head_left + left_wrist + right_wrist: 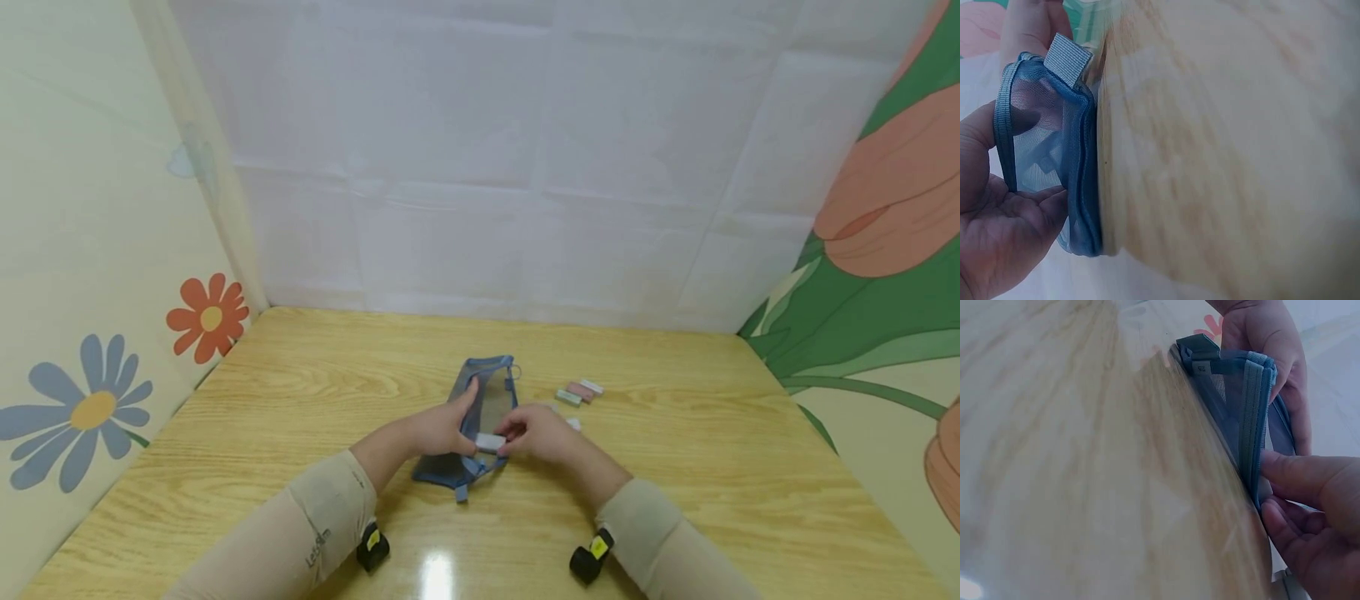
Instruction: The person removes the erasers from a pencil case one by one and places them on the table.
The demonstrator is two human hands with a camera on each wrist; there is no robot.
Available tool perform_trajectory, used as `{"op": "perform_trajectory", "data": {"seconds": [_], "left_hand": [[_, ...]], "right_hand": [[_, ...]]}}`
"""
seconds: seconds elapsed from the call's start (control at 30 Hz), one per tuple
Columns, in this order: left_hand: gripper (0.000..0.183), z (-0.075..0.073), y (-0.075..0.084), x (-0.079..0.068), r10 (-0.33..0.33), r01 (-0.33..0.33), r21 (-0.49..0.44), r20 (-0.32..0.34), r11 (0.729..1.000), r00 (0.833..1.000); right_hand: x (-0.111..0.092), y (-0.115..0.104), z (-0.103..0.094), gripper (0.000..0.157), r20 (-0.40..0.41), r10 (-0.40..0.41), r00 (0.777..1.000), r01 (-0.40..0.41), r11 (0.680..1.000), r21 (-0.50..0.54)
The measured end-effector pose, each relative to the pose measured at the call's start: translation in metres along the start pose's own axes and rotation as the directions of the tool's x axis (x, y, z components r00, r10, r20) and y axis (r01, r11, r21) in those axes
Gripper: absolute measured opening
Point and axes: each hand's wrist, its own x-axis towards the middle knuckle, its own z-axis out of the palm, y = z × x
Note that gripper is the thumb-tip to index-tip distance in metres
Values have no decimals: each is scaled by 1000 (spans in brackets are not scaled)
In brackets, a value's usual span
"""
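A blue mesh zip pouch (pixel 495 404) lies on the table with its top unzipped and spread. My left hand (pixel 444 427) grips its left side, thumb along the opening's edge; the left wrist view shows the thumb and fingers about the mesh pouch (pixel 1082 181). At the near part of the opening, my right hand (pixel 542 431) pinches a small white block (pixel 491 442) by its right end. In the right wrist view, the right thumb and fingertips are right at the rim of the pouch (pixel 1254 425), and most of the block is hidden.
Right of the pouch lie small blocks: a green one (pixel 568 397), a pink one (pixel 580 390) and a white one (pixel 592 387). Another pale piece (pixel 573 424) shows partly behind the right hand. The wooden table (pixel 675 433) meets a white cloth backdrop (pixel 525 208) and printed side panels.
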Motion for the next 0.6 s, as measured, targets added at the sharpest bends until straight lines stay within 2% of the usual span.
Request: {"op": "perform_trajectory", "data": {"seconds": [0.27,0.43,0.6], "left_hand": [[109,1,-1,1,2,-2,-8,5,1000,1000],[109,1,-1,3,1,-1,-14,11,1000,1000],[108,2,1,2,-6,6,-4,15,1000,1000]], "right_hand": [[0,-5,0,16,-6,-25,1000,24,994,-111],[-2,-6,-3,15,-13,-5,1000,4,993,-117],[-5,-8,-9,17,-17,18,1000,-19,997,-74]]}}
